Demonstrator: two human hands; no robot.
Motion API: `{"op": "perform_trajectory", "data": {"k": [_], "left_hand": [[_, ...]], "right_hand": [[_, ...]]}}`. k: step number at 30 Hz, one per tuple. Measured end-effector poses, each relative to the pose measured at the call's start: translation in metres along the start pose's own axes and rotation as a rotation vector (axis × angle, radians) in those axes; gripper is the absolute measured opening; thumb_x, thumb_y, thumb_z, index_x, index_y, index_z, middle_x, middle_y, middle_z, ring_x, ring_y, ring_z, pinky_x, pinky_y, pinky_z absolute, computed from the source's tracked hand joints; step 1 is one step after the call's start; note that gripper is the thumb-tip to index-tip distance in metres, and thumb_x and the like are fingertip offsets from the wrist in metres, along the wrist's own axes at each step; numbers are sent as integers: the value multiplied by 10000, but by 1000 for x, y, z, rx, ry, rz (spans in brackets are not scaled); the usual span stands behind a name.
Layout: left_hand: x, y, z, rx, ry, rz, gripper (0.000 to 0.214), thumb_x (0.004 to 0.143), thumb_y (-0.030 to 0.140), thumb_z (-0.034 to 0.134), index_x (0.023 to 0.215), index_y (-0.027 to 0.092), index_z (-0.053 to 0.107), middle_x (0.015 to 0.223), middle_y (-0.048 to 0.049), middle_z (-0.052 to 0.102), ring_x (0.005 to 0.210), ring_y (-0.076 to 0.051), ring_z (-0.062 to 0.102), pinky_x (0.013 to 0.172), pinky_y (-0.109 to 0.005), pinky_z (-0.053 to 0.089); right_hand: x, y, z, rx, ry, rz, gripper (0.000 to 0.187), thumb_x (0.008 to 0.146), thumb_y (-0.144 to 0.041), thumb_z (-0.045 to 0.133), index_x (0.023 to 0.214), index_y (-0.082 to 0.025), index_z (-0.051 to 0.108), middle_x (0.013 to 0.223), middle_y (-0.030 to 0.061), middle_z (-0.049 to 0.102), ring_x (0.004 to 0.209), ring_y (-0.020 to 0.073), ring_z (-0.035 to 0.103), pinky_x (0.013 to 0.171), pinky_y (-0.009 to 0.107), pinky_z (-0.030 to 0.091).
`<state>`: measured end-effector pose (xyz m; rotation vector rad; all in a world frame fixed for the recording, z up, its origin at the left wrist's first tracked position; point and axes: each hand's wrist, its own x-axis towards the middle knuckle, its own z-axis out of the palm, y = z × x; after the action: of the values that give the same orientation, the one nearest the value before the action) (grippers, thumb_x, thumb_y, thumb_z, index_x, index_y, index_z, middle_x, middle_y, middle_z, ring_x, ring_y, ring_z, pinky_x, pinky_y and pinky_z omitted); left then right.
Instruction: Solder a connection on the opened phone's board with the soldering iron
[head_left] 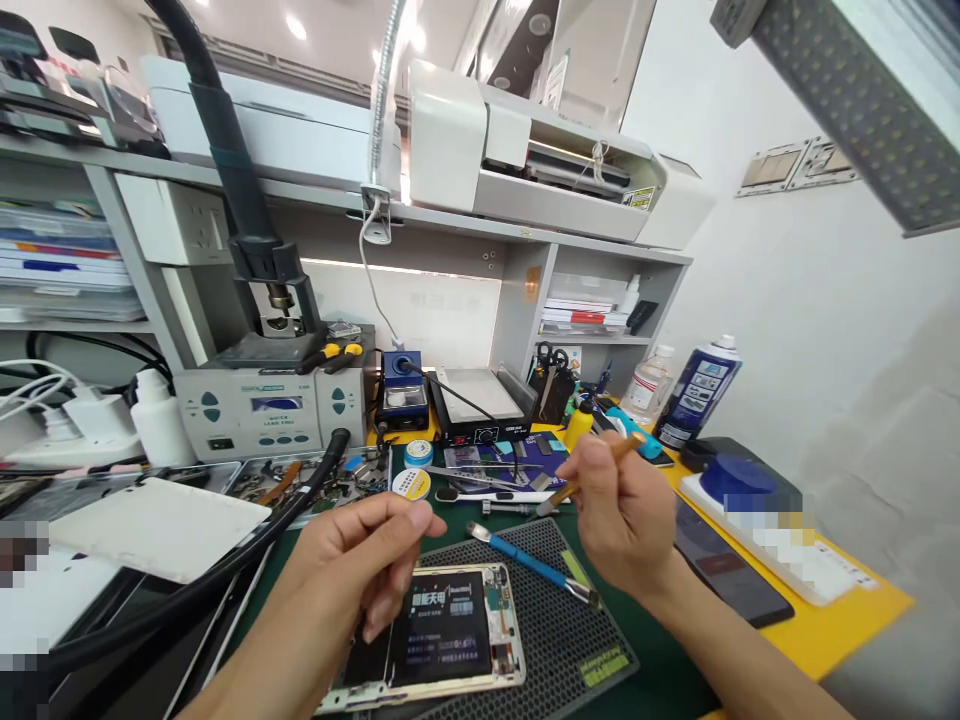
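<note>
My left hand (367, 560) hovers over the left part of an opened phone (517, 660), thumb and forefinger pinched together. Whatever may be between those fingertips is too small or hidden to make out. Inside the phone frame a black battery (442, 630) and a small circuit board (501, 598) show. My right hand (619, 505) is closed around a thin tool with a golden-brown handle (628, 446), its grey tip pointing down and left. The tip's exact kind is unclear. Between the hands a blue-handled tool (532, 562) lies across a black honeycomb mat (592, 620).
Tweezers (487, 478), a black-and-white brush (487, 496) and small round tins (411, 485) lie behind the mat. A hot-air station (274, 410) stands back left; its black hose (300, 510) crosses the left side. A dark phone (731, 565) and a spray can (697, 390) are right.
</note>
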<state>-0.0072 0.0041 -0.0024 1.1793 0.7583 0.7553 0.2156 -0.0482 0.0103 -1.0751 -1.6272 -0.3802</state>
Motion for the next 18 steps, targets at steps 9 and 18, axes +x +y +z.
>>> {"op": "perform_trajectory", "data": {"k": [9,18], "left_hand": [[-2,7,-10,1028,-222,253,242,943,441,483,956,267,651,954,-3,640,918,-194,575,803,-304,427],[-4,11,-15,1349,-268,194,201,910,360,509,1042,286,642,1042,-12,624,1029,-230,588,894,-379,448]], "right_hand": [[-4,10,4,-156,-488,131,399,996,-287,454,631,-236,300,551,-62,338,480,116,296,514,300,222],[2,21,1,-231,-756,348,402,1006,-393,442,647,-214,422,568,-28,488,500,133,367,494,285,227]]}}
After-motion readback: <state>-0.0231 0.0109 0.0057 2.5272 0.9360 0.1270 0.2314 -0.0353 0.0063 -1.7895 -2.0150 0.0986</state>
